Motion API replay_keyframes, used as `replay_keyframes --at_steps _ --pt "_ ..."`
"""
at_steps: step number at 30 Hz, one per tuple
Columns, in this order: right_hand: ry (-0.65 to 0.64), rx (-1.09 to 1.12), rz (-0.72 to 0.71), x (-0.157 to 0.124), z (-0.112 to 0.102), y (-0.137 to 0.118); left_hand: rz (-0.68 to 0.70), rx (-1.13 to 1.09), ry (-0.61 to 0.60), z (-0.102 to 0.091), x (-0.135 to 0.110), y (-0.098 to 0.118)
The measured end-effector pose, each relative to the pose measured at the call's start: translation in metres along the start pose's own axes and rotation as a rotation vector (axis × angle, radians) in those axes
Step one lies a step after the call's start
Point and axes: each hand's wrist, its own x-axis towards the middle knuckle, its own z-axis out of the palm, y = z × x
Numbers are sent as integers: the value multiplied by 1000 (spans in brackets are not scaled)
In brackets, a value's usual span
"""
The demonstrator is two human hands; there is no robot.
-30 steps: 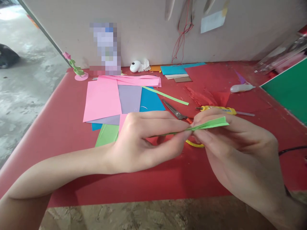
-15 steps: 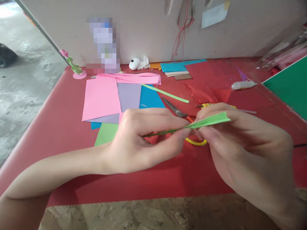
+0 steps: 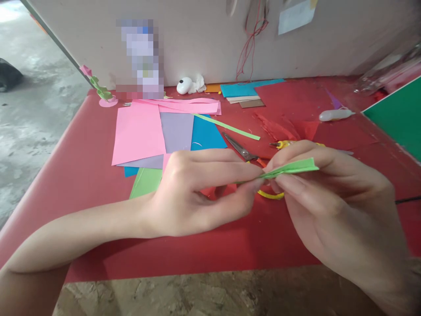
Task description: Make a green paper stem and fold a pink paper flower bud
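Observation:
A folded strip of green paper [image 3: 296,166] is held in the air above the table, its right end slightly parted along the fold. My left hand [image 3: 200,188] pinches its left part between thumb and fingers, hiding much of it. Close beside, my right hand [image 3: 335,193] grips the strip nearer its right end, thumb below and fingers behind. Beneath my hands lie scissors [image 3: 243,151] with orange and yellow handles, partly covered by my fingers. Another yellow-handled tool [image 3: 283,144] shows behind my right hand.
Pink paper [image 3: 138,136], purple paper [image 3: 177,131], blue paper [image 3: 207,131] and green paper [image 3: 144,182] overlap on the red table [image 3: 98,175]. A thin green strip [image 3: 226,126], red crumpled paper [image 3: 276,127], a white tube [image 3: 335,115] and a paper flower [image 3: 107,98] lie farther back.
My left hand has slid slightly right along the green paper strip, so less of its left end shows. Both hands still pinch it.

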Motion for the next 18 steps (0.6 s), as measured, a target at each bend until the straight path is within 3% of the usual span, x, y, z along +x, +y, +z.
replay_keyframes --at_steps 18 --pt "28 -76 -55 0 -2 -3 -12 16 3 -2 2 2"
